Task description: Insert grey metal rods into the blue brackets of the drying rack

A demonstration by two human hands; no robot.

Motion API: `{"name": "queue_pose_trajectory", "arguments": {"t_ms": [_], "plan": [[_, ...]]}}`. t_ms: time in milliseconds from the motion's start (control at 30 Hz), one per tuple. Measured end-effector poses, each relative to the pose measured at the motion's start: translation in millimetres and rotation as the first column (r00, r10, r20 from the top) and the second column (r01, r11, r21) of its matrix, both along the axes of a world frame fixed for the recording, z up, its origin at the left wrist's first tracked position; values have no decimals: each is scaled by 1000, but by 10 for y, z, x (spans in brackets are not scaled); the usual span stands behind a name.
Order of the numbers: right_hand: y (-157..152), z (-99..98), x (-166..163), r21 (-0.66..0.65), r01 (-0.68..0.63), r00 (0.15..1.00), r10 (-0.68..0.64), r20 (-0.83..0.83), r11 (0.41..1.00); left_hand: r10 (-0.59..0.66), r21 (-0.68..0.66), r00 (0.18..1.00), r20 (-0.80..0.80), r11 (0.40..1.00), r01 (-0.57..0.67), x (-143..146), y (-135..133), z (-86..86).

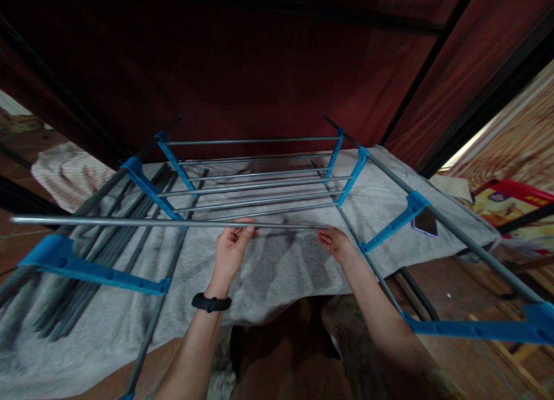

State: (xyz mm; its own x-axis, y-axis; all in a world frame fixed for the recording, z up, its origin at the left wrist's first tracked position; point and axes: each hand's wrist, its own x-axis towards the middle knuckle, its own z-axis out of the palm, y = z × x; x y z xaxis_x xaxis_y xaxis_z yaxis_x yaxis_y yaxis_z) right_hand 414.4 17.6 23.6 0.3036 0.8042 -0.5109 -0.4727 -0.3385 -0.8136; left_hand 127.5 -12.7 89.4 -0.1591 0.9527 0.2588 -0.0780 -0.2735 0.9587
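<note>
A thin grey metal rod (130,221) runs level in front of me, its left end reaching far out past the rack. My left hand (231,247) pinches it between thumb and fingers; a black band is on that wrist. At the rod's right end, my right hand (335,242) has its fingertips closed around the tip. Beyond my hands stands a rack frame of grey tubes and blue plastic brackets (147,186), several crossbars (259,186) joining its two sides. Nearer to me, a blue bracket on the left (95,267) and another on the right (389,221) carry no crossbar between them.
Several loose grey tubes (108,255) lie on the grey blanket (285,267) at left. A phone (425,223) rests at right behind a bracket. Further right is a red and yellow package (511,206). Dark red fabric (259,71) with a black frame stands behind.
</note>
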Motion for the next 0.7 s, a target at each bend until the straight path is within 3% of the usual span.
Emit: {"name": "queue_pose_trajectory", "arguments": {"t_ms": [167, 300, 500, 700], "plan": [[-30, 29, -41, 71, -151, 955, 127, 267, 986, 23, -9, 1000, -17, 1000, -23, -30, 9, -20], [-9, 13, -75, 18, -270, 838, 225, 497, 963, 32, -24, 999, -17, 999, -33, -34, 9, -22], [-7, -40, -93, -123, -432, 470, 340, 815, 894, 40, -19, 997, -62, 999, -41, -46, 10, -46], [-75, 14, -127, -263, -477, 82, 341, 937, 838, 70, -10, 993, -93, 997, -72, -30, -1, -8]]}}
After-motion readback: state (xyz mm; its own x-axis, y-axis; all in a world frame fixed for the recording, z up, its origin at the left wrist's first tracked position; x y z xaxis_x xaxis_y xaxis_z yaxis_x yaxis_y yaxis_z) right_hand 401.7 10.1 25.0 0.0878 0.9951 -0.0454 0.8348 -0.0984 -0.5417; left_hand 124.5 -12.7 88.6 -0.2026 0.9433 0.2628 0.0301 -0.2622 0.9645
